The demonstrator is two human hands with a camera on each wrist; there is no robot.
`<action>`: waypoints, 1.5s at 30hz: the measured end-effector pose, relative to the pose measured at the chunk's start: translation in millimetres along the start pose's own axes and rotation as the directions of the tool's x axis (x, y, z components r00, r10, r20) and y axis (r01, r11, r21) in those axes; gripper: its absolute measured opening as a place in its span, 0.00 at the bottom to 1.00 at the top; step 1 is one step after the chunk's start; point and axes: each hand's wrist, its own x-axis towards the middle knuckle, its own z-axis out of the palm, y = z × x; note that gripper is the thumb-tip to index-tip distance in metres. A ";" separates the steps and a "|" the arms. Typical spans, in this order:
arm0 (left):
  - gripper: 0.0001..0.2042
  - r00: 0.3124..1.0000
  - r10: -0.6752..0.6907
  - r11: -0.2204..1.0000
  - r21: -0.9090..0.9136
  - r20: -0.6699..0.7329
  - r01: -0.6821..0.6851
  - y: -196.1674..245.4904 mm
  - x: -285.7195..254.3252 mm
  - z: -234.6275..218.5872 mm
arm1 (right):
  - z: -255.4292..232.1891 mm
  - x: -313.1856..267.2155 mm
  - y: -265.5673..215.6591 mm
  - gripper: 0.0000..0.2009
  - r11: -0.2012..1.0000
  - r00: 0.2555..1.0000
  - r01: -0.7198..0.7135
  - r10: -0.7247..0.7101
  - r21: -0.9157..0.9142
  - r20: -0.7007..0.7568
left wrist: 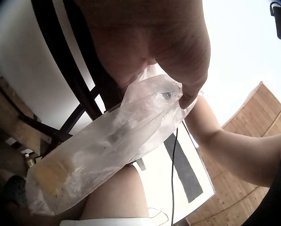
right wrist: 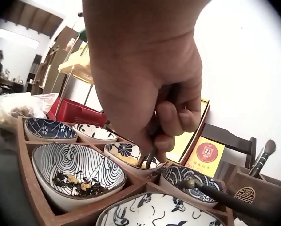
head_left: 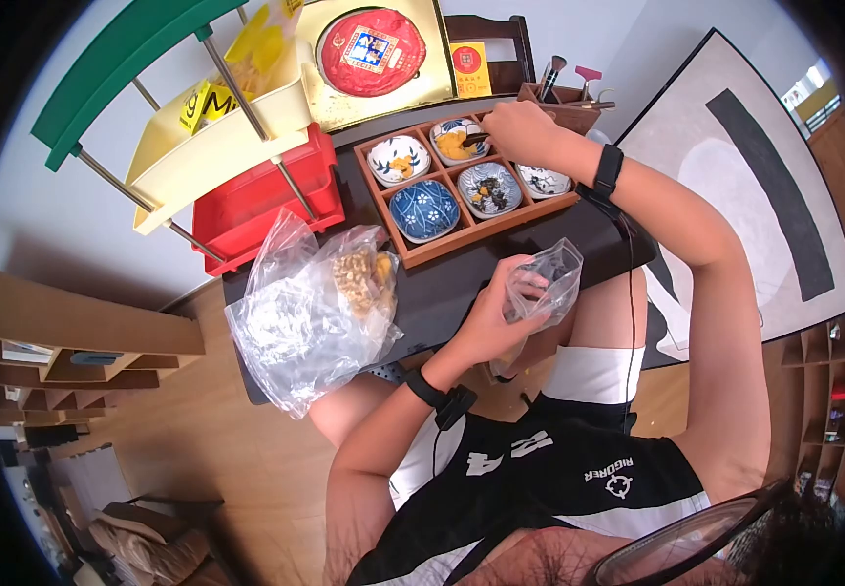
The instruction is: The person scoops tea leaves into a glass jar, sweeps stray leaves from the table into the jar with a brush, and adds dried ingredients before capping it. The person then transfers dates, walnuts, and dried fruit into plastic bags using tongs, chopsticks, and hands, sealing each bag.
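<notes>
My right hand (head_left: 525, 134) pinches dark slim tweezers (right wrist: 152, 153). Their tips dip into a patterned bowl (right wrist: 113, 148) of yellow-orange pieces, at the back of a divided wooden tray (head_left: 486, 232). Nearer the front of that tray, a grey-blue bowl (right wrist: 84, 162) contains dark leaves and yellow bits. Below the tray's front edge, my left hand (head_left: 489, 327) grips a clear plastic bag (head_left: 556, 278) by its upper part. Something yellowish shows at the bag's lower end (left wrist: 53, 176) in the left wrist view.
Left of the tray lies a large clear bag (head_left: 286, 317) with brown and yellow contents. Behind it stands a tiered rack with a red bin (head_left: 315, 186). A wooden holder (head_left: 579, 117) with a brush stands at the back right, near a gold box (head_left: 432, 29).
</notes>
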 end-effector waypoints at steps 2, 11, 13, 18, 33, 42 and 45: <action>0.38 1.000 -0.002 1.000 -0.013 0.000 0.002 0.2 0.2 0.0 | 1.9 0.8 1.5 0.07 1.000 1.000 0.015 -0.015 -0.010 -0.004; 0.37 1.000 0.013 1.000 -0.017 -0.006 -0.013 0.1 0.6 -0.6 | -11.6 0.8 2.8 0.11 0.996 0.996 -0.088 0.088 0.022 -0.006; 0.37 1.000 0.009 0.999 -0.035 -0.006 -0.010 0.0 0.0 -0.2 | -10.9 1.3 1.3 0.12 0.996 0.996 -0.082 0.083 0.021 -0.036; 0.38 1.000 -0.003 0.999 -0.046 -0.006 0.003 -1.2 0.2 0.1 | -0.5 4.4 -8.2 0.13 0.992 0.992 -0.122 0.121 0.024 0.023; 0.37 1.000 0.009 0.998 -0.067 -0.003 -0.009 -0.8 -0.6 1.0 | 5.4 2.8 0.0 0.14 0.974 0.984 -0.173 0.179 0.150 -0.027; 0.37 1.000 -0.003 0.998 -0.066 0.003 0.003 0.2 -0.4 1.0 | 12.0 4.2 -7.7 0.15 0.984 0.988 -0.133 0.141 0.122 -0.063; 0.38 1.000 0.002 0.998 -0.065 0.004 -0.002 0.6 -0.8 1.0 | 14.0 7.4 -9.6 0.16 0.992 0.993 -0.120 0.120 0.049 0.000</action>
